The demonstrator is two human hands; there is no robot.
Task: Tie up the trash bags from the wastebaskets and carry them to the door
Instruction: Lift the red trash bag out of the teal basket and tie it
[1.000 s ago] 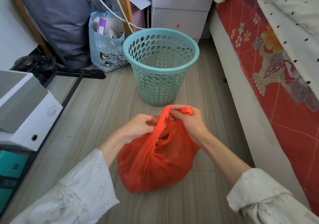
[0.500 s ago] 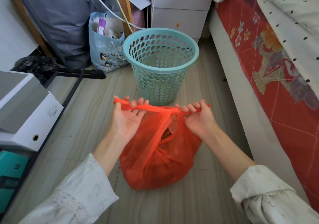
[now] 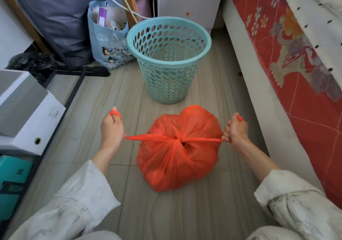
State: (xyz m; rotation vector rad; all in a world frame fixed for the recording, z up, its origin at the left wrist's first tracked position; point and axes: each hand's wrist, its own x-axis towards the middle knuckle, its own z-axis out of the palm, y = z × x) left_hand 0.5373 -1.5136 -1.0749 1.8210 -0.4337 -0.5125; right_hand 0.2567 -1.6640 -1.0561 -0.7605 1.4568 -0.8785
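With each handle of the bag clenched in the left hand and right hand, pull evenly outward until the knot between them tightens.

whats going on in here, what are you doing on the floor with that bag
A person is tying up an orange trash bag that sits on the floor in front of an empty teal wastebasket. The left hand and right hand each have a grip on one handle, pulled taut out to either side so the knot cinches at the top of the bag. It is not yet lifted for carrying. A bed runs along the right.
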